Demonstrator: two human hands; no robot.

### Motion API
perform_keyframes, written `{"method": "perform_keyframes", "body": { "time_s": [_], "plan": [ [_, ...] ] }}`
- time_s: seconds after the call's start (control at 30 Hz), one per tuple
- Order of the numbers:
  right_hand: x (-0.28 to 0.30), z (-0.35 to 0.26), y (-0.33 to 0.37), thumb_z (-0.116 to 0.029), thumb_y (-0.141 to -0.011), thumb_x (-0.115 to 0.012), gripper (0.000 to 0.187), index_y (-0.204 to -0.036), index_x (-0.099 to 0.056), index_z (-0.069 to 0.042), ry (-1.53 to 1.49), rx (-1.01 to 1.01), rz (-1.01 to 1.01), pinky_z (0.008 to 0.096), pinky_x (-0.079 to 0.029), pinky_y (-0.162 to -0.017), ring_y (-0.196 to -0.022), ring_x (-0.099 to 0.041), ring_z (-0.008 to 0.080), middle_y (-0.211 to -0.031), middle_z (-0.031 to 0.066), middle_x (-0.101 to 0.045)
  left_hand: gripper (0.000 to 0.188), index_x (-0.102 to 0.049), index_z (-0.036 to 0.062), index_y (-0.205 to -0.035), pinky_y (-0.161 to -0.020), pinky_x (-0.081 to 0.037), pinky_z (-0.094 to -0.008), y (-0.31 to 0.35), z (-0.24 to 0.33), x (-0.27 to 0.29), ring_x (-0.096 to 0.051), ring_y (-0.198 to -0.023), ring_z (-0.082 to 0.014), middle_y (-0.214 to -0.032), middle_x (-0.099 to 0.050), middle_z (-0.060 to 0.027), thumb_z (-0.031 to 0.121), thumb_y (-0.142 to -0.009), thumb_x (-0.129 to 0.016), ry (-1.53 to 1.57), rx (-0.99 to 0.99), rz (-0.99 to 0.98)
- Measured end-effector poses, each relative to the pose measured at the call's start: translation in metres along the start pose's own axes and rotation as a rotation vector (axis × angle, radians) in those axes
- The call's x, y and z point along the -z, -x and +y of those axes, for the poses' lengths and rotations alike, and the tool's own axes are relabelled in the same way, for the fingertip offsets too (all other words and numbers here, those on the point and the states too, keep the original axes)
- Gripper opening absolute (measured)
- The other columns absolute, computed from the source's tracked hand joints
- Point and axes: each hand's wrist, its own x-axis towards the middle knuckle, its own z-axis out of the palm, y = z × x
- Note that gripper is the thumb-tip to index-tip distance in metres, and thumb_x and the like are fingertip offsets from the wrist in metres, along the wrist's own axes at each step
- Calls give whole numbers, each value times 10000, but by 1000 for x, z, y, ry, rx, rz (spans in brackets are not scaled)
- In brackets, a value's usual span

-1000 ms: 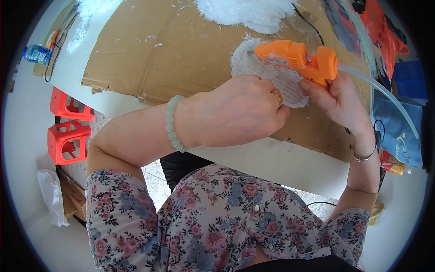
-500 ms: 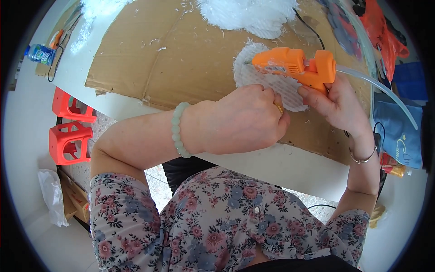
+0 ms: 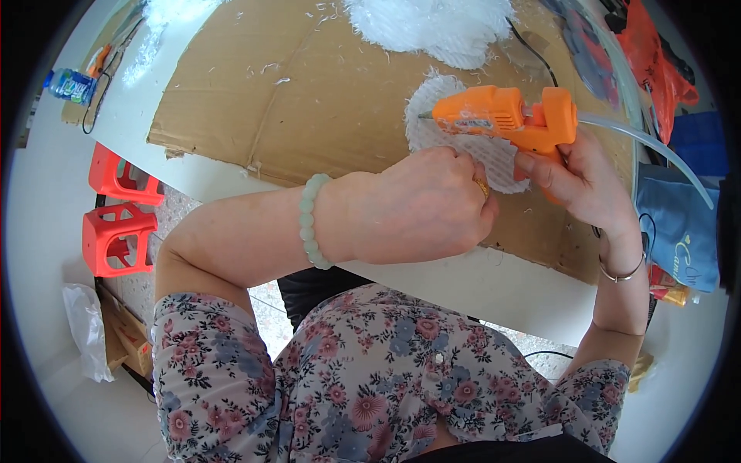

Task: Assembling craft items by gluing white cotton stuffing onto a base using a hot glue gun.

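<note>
My right hand is wrapped around the handle of an orange hot glue gun, with a long translucent glue stick coming out of its back. The gun's nozzle points left, over the upper part of an oval piece of white shaggy fabric whose ribbed backing faces up. My left hand is closed at the near edge of that piece, its knuckles up. Its fingertips are hidden beneath the hand, where they seem to grip the fabric. A beaded bracelet is on my left wrist.
Brown cardboard with stray white fibres covers much of the white table. More white shaggy material lies at the far side, beside a black cord. Red stools stand at left; a red bag is at far right.
The glue gun, both hands and the fabric piece have shifted slightly to the right in the picture. My grips look the same.
</note>
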Motion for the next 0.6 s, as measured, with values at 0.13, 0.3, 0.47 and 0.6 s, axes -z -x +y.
{"method": "perform_keyframes", "body": {
  "time_s": [0.13,0.3,0.47,0.6],
  "plan": [
    [5,2,1,-82,-867,-609,204,-1028,-563,35,36,-150,-35,238,-421,-590,-662,-477,75,-757,3,-538,144,-599,20,-704,-543,-459,-307,-1,-1,-4,-594,-625,-205,-599,-579,-55,152,-650,-621,-44,-34,161],
    [0,0,2,-88,-867,-615,200,-1012,-564,38,47,-11,-20,238,-400,-565,-632,-458,72,-712,3,-521,150,-593,21,-696,-535,-450,-305,-1,1,-7,-588,-610,-204,-578,-567,-48,158,-644,-622,-63,-31,159],
    [3,2,-3,-131,-885,-611,178,-960,-577,27,86,-131,23,241,-403,-555,-611,-478,81,-682,9,-541,292,-618,-35,-881,-661,-515,-327,0,3,-1,-622,-793,-276,-924,-644,-249,176,-681,-594,-2,-14,5],
    [3,10,-5,-146,-892,-604,176,-942,-583,22,62,-58,53,241,-399,-547,-597,-482,84,-673,13,-546,297,-616,-39,-878,-655,-512,-320,0,4,-1,-619,-786,-275,-914,-644,-250,179,-676,-592,-30,-22,1]
  ]
}}
